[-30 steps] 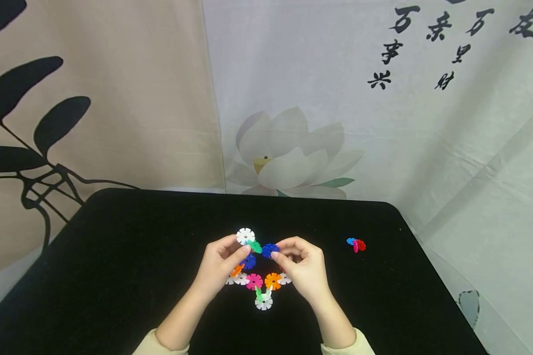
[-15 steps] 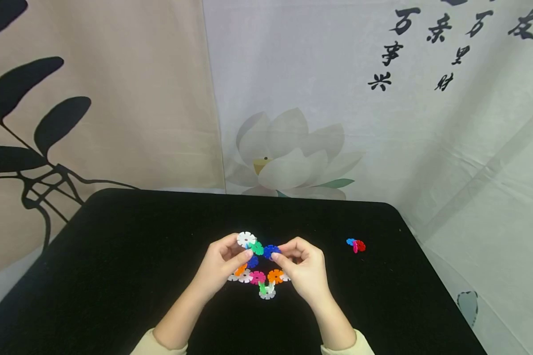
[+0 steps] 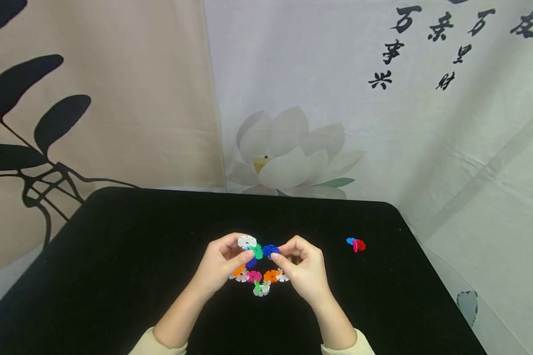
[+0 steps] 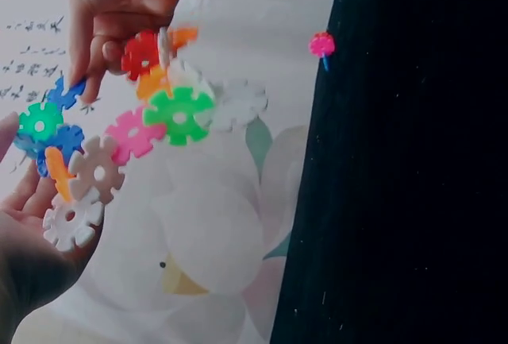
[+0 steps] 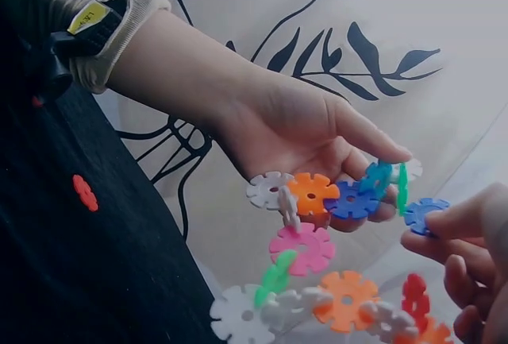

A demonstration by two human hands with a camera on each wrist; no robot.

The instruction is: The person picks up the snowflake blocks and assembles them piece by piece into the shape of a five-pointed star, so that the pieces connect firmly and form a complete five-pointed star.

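Both hands hold a chain of slotted plastic snowflake discs above the table. My left hand (image 3: pixel 224 259) grips one end, pinching it beside a green disc (image 3: pixel 256 251) and a white disc (image 3: pixel 247 241). My right hand (image 3: pixel 304 266) pinches a dark blue disc (image 5: pixel 427 215) between thumb and fingers. This blue disc sits right beside the green one; whether they interlock I cannot tell. Between the hands hangs the rest of the chain, with a pink disc (image 5: pixel 302 249), an orange disc (image 5: pixel 347 301) and a lower white disc (image 5: pixel 242 314). Fingers hide some discs.
A small joined cluster of blue, pink and red discs (image 3: pixel 356 245) lies on the black table (image 3: pixel 115 276) at the right. Behind the table's far edge hangs a printed curtain (image 3: pixel 293 74).
The hanging part of the chain has swung up and shifted slightly. The left hand's green and white discs have moved a little down and right, closer to the blue disc; the right hand is nearly still.
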